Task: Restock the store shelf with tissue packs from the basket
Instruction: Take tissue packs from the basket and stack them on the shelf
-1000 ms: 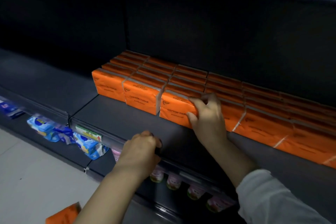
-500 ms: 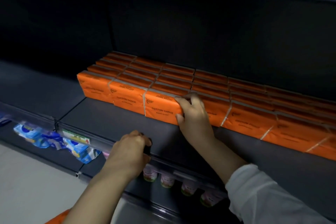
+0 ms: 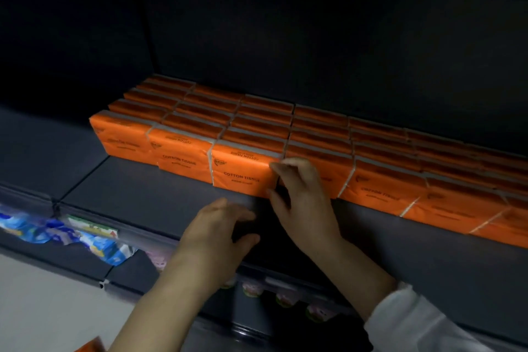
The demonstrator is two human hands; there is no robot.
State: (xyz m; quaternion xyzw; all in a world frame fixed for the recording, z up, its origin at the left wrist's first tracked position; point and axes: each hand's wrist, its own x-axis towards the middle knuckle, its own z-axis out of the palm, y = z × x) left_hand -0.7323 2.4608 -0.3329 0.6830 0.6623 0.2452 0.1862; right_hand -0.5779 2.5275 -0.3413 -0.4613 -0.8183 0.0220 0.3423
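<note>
Tissue pack [image 3: 243,177] | front row | right end pinched by right grip [image 3: 303,194]

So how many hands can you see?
2. The left hand is over the shelf, near its front edge. The right hand holds a front-row tissue pack. No other hands show.
</note>
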